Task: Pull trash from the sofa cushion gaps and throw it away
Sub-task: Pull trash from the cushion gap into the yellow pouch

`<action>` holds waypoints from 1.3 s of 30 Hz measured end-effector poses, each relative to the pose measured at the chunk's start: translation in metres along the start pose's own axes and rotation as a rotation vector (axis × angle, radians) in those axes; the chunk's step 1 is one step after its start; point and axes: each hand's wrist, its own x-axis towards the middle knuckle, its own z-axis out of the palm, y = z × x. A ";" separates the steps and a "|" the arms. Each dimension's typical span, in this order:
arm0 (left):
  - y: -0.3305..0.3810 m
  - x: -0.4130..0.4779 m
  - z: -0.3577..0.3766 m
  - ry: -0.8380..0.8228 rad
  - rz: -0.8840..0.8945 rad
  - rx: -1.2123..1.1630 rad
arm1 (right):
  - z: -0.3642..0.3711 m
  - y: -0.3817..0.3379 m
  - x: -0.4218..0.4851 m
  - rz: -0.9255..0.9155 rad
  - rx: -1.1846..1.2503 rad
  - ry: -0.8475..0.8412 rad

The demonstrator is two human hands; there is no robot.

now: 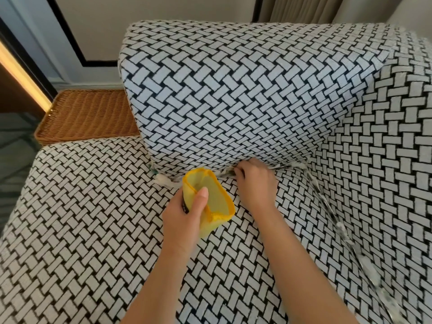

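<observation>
The right hand (pixel 254 183) lies knuckles up at the gap (pixel 287 166) where the back cushion (pixel 233 94) meets the seat cushion (pixel 93 218). Its fingers are curled and their tips are buried in that seam. A crumpled scrap (pixel 225 172) pokes out right at the fingertips, but it cannot be told whether the fingers actually pinch it or only touch it.

Just beside this hand, on its thumb side and a little nearer the person, the left hand (pixel 184 218) grips a yellow pouch (pixel 217 199). The thumb is hooked over the rim and the fingers are wrapped round the outside, so the mouth stands open and tilts toward the right hand. The pouch hangs just above the seat cushion.

Beyond the left hand, at the near corner of the back cushion, a white wad (pixel 161 178) sticks out of the same seam. On the far side of the right hand, more pale litter (pixel 339 225) lines the side gap, which runs back toward the person along the side cushion (pixel 385 160).

Farther out past the left hand, a wicker basket (pixel 86 113) sits beside the sofa. A curtain (pixel 304 8) hangs behind the back cushion.
</observation>
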 end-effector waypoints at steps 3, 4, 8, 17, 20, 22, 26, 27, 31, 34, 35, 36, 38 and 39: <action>0.004 0.001 0.005 -0.021 -0.009 0.047 | 0.001 0.006 0.003 -0.060 -0.003 -0.028; 0.006 0.001 0.005 -0.025 -0.014 0.058 | -0.001 0.008 0.004 -0.080 -0.009 -0.072; 0.014 0.002 0.007 -0.046 -0.038 0.065 | -0.009 0.013 0.006 -0.123 -0.051 -0.267; 0.022 0.004 0.010 -0.080 -0.085 0.082 | -0.010 0.008 0.005 -0.117 -0.113 -0.335; 0.026 0.004 0.010 -0.102 -0.091 0.106 | -0.005 0.007 0.006 -0.084 -0.019 -0.245; 0.030 0.003 0.011 -0.128 -0.088 0.098 | -0.007 0.009 0.008 -0.071 0.105 -0.175; 0.034 0.002 0.014 -0.175 -0.071 0.080 | -0.043 0.008 0.007 0.020 0.776 -0.052; 0.033 0.004 0.015 -0.169 -0.073 0.085 | -0.055 0.006 0.006 0.013 0.917 -0.026; 0.029 0.008 0.019 -0.156 -0.068 0.106 | -0.080 -0.007 0.001 -0.157 1.077 -0.202; 0.031 0.009 0.020 -0.151 -0.072 0.073 | -0.084 -0.006 -0.001 -0.259 0.905 -0.372; 0.031 0.009 0.020 -0.143 -0.080 0.068 | -0.085 -0.001 0.000 -0.236 0.886 -0.340; 0.031 0.009 0.021 -0.134 -0.088 0.074 | -0.088 0.006 0.003 -0.171 0.880 -0.271; 0.031 0.010 0.022 -0.134 -0.107 0.094 | -0.089 0.025 0.009 0.018 0.787 -0.137; 0.030 0.010 0.022 -0.135 -0.117 0.096 | -0.085 0.035 0.011 0.094 0.666 -0.124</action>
